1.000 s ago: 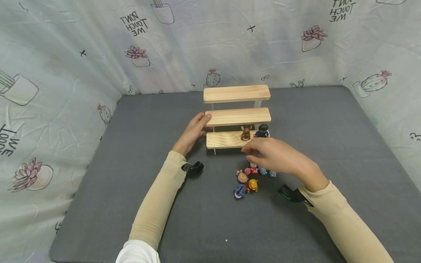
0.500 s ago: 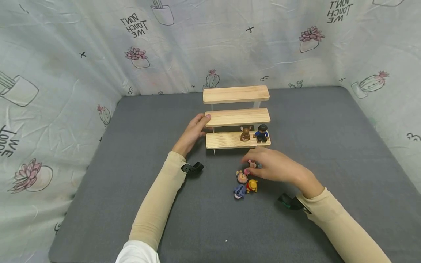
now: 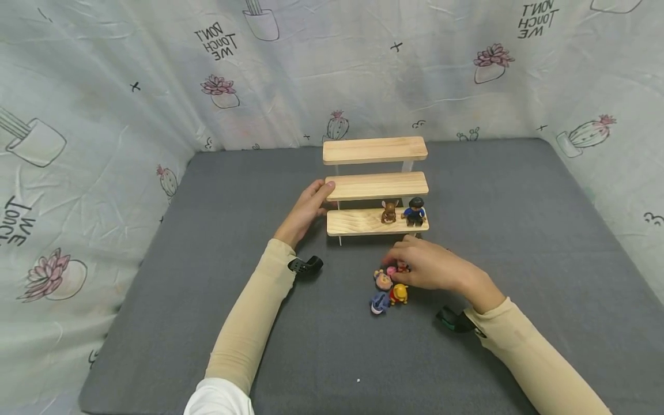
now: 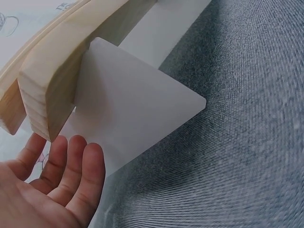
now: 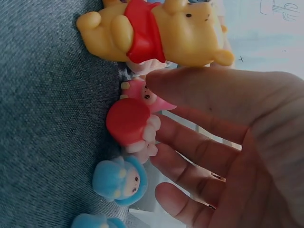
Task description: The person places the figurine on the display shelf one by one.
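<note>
My left hand point(image 3: 305, 212) grips the left end of a three-tier wooden display shelf point(image 3: 378, 185), thumb on the middle board. In the left wrist view its fingers point(image 4: 91, 180) curve up beside the white side panel point(image 4: 128, 99). My right hand point(image 3: 433, 266) reaches down among small figurines in front of the shelf. Its thumb overlaps a pink figurine point(image 5: 135, 89) in the right wrist view, with the index finger just behind. A figurine with a red front point(image 5: 128, 122) is beside the other fingers. A yellow bear figurine point(image 5: 190, 35) lies nearest the thumb.
On the lowest board stand a brown mouse figurine point(image 3: 388, 213) and a dark-haired toy man point(image 3: 415, 213). A blue donkey figurine point(image 3: 380, 303) and a peach-faced one point(image 3: 383, 280) lie on the grey table point(image 3: 249, 196). Light blue figurines point(image 5: 119, 180) sit below the red one. A printed curtain point(image 3: 290, 75) hangs behind.
My right hand has come down from the lowest board, uncovering the toy man, to the figurines on the table. The left hand stays at the shelf.
</note>
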The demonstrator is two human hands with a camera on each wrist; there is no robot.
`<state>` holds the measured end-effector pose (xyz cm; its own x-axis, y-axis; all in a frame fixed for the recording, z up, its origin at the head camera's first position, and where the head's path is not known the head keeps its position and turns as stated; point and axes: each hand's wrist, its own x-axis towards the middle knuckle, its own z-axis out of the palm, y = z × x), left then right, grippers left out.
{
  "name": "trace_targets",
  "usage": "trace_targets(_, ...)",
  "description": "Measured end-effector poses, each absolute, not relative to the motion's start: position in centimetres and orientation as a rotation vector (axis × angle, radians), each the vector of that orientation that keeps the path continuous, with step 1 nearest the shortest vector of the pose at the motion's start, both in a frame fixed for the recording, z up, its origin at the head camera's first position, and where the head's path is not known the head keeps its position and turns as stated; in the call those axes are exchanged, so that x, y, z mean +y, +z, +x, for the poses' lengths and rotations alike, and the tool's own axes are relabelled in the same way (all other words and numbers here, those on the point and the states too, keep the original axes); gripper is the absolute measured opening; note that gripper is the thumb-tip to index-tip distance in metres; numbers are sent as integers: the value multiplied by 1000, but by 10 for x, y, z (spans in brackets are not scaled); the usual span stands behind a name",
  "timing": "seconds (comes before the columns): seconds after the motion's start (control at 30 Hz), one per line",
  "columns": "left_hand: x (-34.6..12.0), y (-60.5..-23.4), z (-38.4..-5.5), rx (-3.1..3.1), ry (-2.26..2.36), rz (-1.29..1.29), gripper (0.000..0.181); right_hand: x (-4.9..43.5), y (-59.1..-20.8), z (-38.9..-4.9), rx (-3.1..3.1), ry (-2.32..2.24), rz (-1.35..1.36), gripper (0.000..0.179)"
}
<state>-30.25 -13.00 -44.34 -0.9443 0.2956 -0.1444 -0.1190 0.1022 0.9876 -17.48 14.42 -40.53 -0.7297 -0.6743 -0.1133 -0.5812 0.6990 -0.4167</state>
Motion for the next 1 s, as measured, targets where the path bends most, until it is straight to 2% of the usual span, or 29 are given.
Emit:
trace_targets(0.3,-130,-444,-302,2080,1905,183,51,145,-410,-176,2674,-545,-1082,12)
trace_targets(0.5,-130,-444,-302,2083,1909,182,53,145,-408,-177,2676,-574,-1038,8)
trace_targets(1.0,-130,-442,-301,2089,1906,186,55,148,-392,-176,2636,-765,-935,13)
